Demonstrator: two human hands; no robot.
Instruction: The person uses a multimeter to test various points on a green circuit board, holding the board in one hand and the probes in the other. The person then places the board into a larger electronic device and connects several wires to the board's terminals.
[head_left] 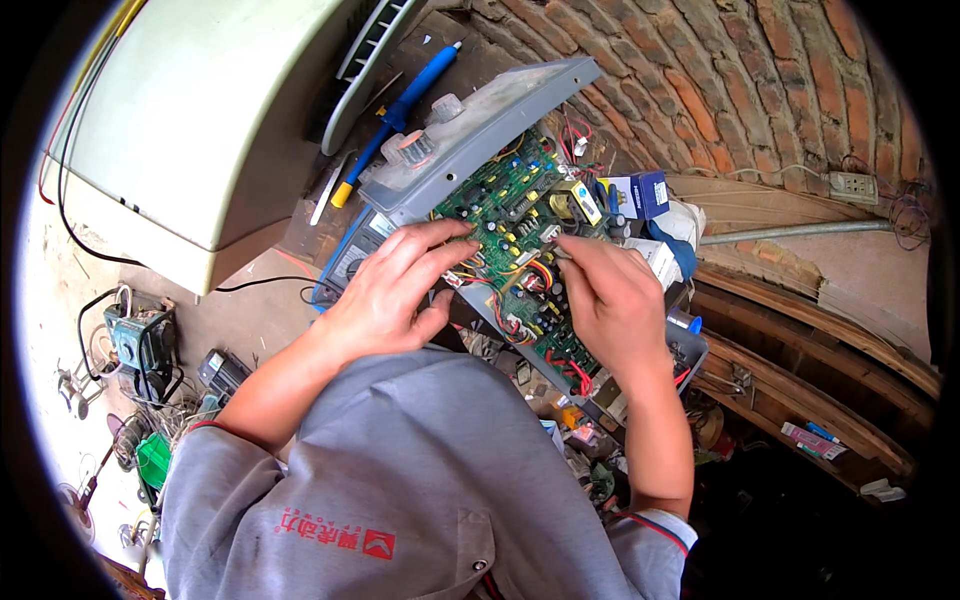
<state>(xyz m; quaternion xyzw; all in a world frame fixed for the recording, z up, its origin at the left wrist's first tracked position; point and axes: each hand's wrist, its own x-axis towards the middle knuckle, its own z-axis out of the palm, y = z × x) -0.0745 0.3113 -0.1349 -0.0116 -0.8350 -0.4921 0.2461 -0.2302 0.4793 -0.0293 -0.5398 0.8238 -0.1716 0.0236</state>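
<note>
A green circuit board crowded with components sits in an opened grey metal housing, its grey panel with clear knobs tilted up behind it. My left hand rests at the board's left edge, fingers stretched over it and thumb apart, near a bundle of coloured wires. Over the board's right part, my right hand has thumb and forefinger closed beside a white connector; what they pinch, if anything, is hidden. A yellow-wrapped transformer stands on the board just beyond those fingertips.
A blue soldering iron lies behind the panel, near a large pale casing. At the right are a blue-and-white box, wooden planks and a wall socket by a brick wall. Machines and cables cover the floor at left.
</note>
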